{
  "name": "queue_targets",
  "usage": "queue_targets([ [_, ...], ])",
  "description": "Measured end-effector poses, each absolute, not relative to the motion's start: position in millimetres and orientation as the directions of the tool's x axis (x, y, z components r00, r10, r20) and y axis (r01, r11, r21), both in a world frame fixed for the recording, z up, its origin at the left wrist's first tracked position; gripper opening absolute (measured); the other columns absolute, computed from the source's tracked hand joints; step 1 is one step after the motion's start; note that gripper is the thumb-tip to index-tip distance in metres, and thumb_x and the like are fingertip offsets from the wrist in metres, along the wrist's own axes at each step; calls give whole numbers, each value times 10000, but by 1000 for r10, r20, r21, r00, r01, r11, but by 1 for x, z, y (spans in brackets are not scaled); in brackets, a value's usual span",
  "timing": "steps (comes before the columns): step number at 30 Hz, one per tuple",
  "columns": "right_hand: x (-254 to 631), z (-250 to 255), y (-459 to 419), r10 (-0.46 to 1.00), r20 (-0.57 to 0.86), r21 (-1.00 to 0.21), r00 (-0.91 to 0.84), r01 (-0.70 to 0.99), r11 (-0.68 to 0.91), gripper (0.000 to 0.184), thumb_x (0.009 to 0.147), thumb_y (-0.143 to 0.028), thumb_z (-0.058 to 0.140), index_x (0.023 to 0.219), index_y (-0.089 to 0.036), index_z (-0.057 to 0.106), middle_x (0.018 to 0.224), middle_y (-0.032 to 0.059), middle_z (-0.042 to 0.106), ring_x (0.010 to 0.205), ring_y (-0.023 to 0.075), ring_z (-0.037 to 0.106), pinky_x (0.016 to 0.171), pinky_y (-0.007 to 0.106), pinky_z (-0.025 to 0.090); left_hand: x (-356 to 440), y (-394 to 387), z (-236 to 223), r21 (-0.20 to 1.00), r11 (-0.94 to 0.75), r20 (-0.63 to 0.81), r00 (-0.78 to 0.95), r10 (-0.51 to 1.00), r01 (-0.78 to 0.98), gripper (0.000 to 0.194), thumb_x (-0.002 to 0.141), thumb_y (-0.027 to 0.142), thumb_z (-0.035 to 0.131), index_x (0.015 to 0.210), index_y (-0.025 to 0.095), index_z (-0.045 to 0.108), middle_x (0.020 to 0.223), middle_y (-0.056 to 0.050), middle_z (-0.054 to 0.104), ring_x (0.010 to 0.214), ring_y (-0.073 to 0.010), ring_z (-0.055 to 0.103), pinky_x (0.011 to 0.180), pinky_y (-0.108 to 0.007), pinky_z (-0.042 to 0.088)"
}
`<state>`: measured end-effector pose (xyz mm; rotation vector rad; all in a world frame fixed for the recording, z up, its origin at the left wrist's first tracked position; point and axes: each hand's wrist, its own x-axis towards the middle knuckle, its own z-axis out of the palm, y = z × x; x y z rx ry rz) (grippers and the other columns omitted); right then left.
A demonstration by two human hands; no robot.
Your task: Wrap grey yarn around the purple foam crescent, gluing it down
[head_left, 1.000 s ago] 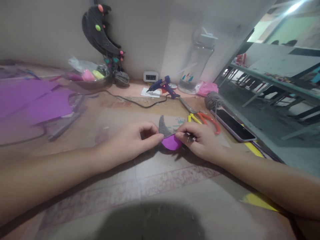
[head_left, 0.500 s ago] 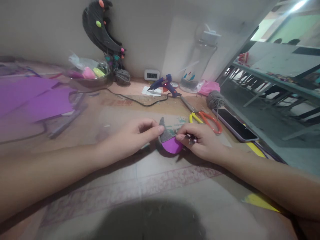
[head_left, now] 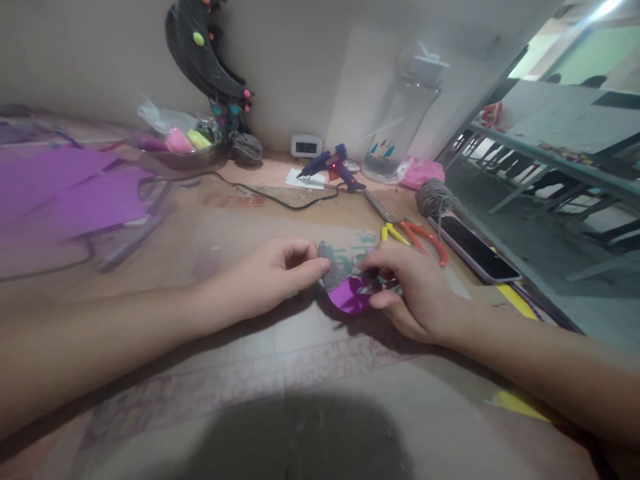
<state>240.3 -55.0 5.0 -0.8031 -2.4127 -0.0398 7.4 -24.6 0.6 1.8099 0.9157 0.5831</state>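
Note:
Between thumb and fingers, my left hand [head_left: 295,267] pinches the upper end of a small crescent-shaped piece. Grey yarn [head_left: 336,268] covers its upper part; the lower part is bare purple paper [head_left: 347,297]. My right hand [head_left: 407,287] is at the piece's right side, its fingers curled round a small dark tool [head_left: 371,283] with a shiny metal tip. That tip lies at the edge of the purple part. Most of the tool is hidden by my fingers, so its exact kind is unclear.
A blue glue gun [head_left: 333,167] rests behind my hands, its cord trailing left. Orange-handled scissors [head_left: 425,241], yellow handles [head_left: 393,233], a grey yarn ball [head_left: 434,197] and a phone [head_left: 475,250] lie right. Purple sheets [head_left: 75,193] are left; a clear bottle [head_left: 400,127] stands behind.
My right hand has opened out from its pinch at the yarn and swung the dark tool's tip onto the purple part. The left hand keeps its hold.

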Motion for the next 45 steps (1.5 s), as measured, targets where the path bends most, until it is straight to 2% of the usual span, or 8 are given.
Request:
queue_targets([
  [4, 233, 6, -59, 520, 456, -9, -722, 581, 814, 369, 982, -422, 389, 984, -119, 599, 759, 53, 588, 667, 156, 490, 620, 277, 371, 7, -25, 2, 901, -261, 0, 601, 800, 347, 346, 896, 434, 497, 659, 182, 496, 606, 50, 454, 555, -93, 402, 516, -229, 311],
  [7, 230, 6, -57, 529, 437, 43, -727, 605, 795, 317, 982, -354, 403, 956, -115, 609, 730, 53, 596, 653, 160, 498, 611, 277, 365, 7, -25, 0, 915, -202, -53, 601, 798, 350, 346, 900, 449, 484, 675, 186, 501, 621, 41, 471, 562, -99, 408, 508, -233, 306],
  [12, 232, 5, -55, 507, 459, 86, -730, 604, 792, 302, 992, -328, 374, 922, -148, 606, 694, 39, 611, 633, 152, 512, 597, 268, 360, 7, -24, -2, 925, -137, -112, 599, 793, 355, 353, 891, 481, 484, 687, 194, 514, 629, 30, 477, 562, -109, 418, 487, -236, 293],
  [19, 229, 9, -59, 464, 465, 187, -754, 596, 781, 306, 983, -326, 399, 885, -137, 618, 652, 44, 608, 603, 160, 502, 587, 290, 350, 7, -24, -1, 901, -208, -68, 599, 798, 380, 355, 897, 467, 476, 675, 193, 512, 631, 32, 481, 591, -116, 431, 523, -238, 317],
  [24, 228, 8, -60, 473, 450, 167, -758, 591, 789, 328, 988, -345, 386, 866, -142, 613, 627, 29, 583, 581, 154, 489, 564, 289, 325, 8, -25, 0, 899, -240, -24, 590, 807, 366, 355, 908, 450, 457, 675, 188, 514, 645, 32, 504, 608, -116, 457, 555, -235, 350],
  [31, 230, 6, -60, 524, 441, 90, -729, 617, 782, 306, 984, -346, 381, 905, -145, 598, 683, 38, 599, 621, 160, 512, 591, 284, 341, 8, -27, 0, 892, -270, -12, 617, 787, 362, 349, 915, 436, 454, 680, 185, 517, 626, 42, 471, 576, -105, 413, 529, -232, 317],
  [37, 228, 7, -60, 497, 430, 169, -754, 608, 775, 293, 985, -316, 381, 884, -155, 605, 663, 36, 612, 599, 158, 509, 590, 290, 344, 9, -26, 0, 898, -247, -30, 611, 791, 364, 359, 906, 455, 457, 679, 184, 522, 639, 31, 495, 595, -116, 438, 535, -239, 323],
  [45, 227, 7, -59, 493, 429, 192, -757, 610, 769, 312, 981, -305, 394, 854, -136, 623, 651, 39, 603, 599, 160, 509, 586, 295, 349, 8, -23, -3, 918, -197, -66, 623, 779, 344, 361, 900, 467, 467, 672, 191, 514, 627, 32, 491, 582, -116, 442, 526, -250, 318],
])
